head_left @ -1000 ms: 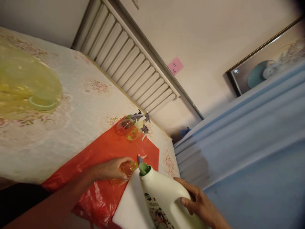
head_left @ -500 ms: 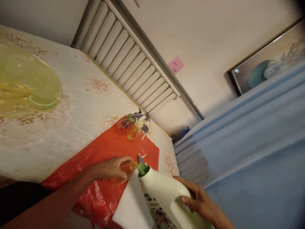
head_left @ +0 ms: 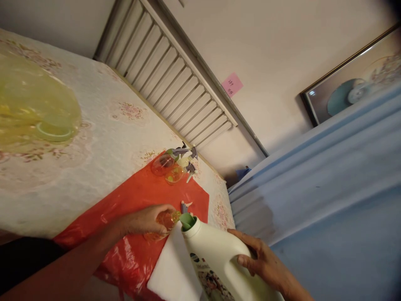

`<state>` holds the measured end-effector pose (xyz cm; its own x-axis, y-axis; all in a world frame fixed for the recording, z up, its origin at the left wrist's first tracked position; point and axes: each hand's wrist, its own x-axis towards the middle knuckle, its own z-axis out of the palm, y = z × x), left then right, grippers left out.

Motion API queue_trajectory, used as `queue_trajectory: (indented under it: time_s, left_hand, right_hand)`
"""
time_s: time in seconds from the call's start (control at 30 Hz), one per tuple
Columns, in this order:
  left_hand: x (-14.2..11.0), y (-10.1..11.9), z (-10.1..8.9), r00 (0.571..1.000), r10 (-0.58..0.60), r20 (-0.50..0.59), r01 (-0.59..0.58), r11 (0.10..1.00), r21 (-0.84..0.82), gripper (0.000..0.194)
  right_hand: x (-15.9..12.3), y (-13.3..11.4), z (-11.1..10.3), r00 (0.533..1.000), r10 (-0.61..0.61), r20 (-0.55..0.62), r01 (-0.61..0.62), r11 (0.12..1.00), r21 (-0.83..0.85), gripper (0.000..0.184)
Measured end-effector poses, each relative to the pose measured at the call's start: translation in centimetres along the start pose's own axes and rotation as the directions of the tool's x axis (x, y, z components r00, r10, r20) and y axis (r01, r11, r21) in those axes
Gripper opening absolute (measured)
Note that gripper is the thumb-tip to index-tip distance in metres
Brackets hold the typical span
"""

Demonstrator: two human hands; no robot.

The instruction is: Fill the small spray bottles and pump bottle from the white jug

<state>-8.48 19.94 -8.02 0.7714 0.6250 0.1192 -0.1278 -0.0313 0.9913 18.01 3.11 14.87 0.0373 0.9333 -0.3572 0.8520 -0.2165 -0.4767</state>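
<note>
My left hand (head_left: 148, 219) is wrapped round a small clear bottle (head_left: 166, 220), which looks orange over the red sheet. Its neck meets the green pouring spout of a large cream jug (head_left: 213, 251). My right hand (head_left: 261, 261) grips the jug by its handle, and the jug is tilted with its mouth toward the bottle. Whether liquid is flowing, I cannot tell. Just behind the spout lies a grey and white spray head (head_left: 184, 207). Under the bottle and jug are a red plastic sheet (head_left: 125, 205) and a white pad (head_left: 175, 267).
Clear spray bottles (head_left: 173, 173) with grey triggers stand at the red sheet's far end. A yellow translucent bag (head_left: 37, 104) lies on the flowered tablecloth (head_left: 109, 138) at left. Beyond are a white radiator (head_left: 175, 79) and a blue curtain (head_left: 328, 200).
The jug's mouth has shifted very slightly up and left against the bottle neck. Both hands keep the same hold.
</note>
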Motion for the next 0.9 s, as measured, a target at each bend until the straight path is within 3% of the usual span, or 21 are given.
queue_trajectory:
  time_s: [0.3,0.9]
  left_hand:
    - [0.01,-0.08,-0.07,0.999,0.000,0.045,0.003,0.998,-0.067,0.056]
    - [-0.15,0.21,-0.13,0.999,0.012,0.037,-0.009,0.998,-0.066,0.055]
  right_hand:
    - [0.22,0.06,-0.20,1.000,0.002,0.011,-0.002,1.000,0.001,0.070]
    - [0.32,-0.27,-0.44,0.999,-0.028,0.026,0.028,1.000,-0.015,0.066]
